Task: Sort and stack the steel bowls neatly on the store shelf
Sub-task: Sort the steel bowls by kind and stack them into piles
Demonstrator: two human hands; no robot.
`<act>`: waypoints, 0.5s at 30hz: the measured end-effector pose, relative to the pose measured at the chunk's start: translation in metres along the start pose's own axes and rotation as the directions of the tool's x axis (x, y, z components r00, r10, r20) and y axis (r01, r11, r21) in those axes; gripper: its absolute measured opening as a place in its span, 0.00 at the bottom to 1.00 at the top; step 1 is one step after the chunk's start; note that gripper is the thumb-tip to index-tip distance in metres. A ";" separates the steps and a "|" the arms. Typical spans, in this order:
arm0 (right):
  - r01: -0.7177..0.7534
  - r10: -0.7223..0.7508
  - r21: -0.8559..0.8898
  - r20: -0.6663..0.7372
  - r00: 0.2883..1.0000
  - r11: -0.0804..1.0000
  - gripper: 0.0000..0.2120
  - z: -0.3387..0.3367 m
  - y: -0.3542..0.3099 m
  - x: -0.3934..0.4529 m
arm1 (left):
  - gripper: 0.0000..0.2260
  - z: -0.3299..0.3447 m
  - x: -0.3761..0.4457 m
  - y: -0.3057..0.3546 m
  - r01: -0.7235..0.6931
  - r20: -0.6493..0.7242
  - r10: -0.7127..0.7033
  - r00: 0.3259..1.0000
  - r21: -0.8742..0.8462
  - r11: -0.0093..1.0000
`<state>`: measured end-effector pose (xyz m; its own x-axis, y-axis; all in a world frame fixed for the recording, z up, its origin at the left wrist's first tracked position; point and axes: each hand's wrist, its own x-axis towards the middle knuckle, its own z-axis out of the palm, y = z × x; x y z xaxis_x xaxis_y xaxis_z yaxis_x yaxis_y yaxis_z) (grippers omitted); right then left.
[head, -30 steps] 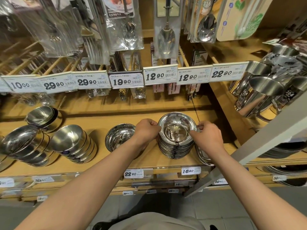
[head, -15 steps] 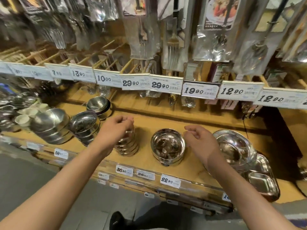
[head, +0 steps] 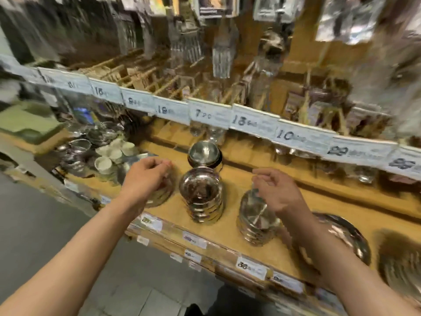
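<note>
Steel bowls stand in stacks on a wooden store shelf (head: 230, 229), and the whole picture is smeared by blur. A stack of bowls (head: 202, 201) sits in the middle of the shelf, between the two hands. Behind it, nearer the back of the shelf, stands a smaller stack (head: 204, 153), close to the first; whether they touch is not clear. To the right a third stack (head: 256, 222) lies partly under the right hand (head: 276, 192). The fingers of that hand are loosely curled and a little apart, above the rim of the third stack; no bowl is seen in their grip, and the blur hides whether they touch the steel. The left hand (head: 145, 179) hangs over a low steel bowl (head: 159, 197) at the left of the middle stack. Its fingers are bent with the tips drawn near each other; it cannot be told whether they grip anything.

A wide steel dish (head: 341, 238) lies further right, partly hidden by the right forearm. At the left end of the shelf are small pale cups (head: 109, 156) and more steel ware (head: 77, 149). A row of white price labels (head: 250, 119) runs along the edge of the shelf above, and packed cutlery (head: 184, 49) hangs over it. Smaller price tags (head: 250, 266) are fixed on the front edge of the bowl shelf.
</note>
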<state>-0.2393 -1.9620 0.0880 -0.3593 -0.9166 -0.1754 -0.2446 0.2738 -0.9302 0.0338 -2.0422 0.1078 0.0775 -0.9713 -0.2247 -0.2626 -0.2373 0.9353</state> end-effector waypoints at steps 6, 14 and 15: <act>-0.085 0.086 -0.032 0.057 0.995 0.996 0.07 0.050 -0.023 0.059 | 0.04 -0.009 0.079 -0.006 0.018 0.094 -0.023 0.995 0.051 0.999; -0.113 0.166 -0.357 0.123 0.978 0.927 0.10 0.082 -0.023 0.143 | 0.07 0.046 0.165 -0.023 -0.009 0.193 -0.035 0.981 0.223 0.975; -0.106 0.165 -0.372 0.130 0.978 0.922 0.08 0.088 -0.018 0.154 | 0.08 0.050 0.172 -0.024 -0.016 0.193 -0.033 0.981 0.245 0.969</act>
<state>-0.2109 -2.1333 0.0491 -0.2746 -0.8887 -0.3671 -0.5224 0.4584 -0.7190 0.0057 -2.2039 0.0328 -0.1014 -0.9473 -0.3040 -0.4915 -0.2180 0.8431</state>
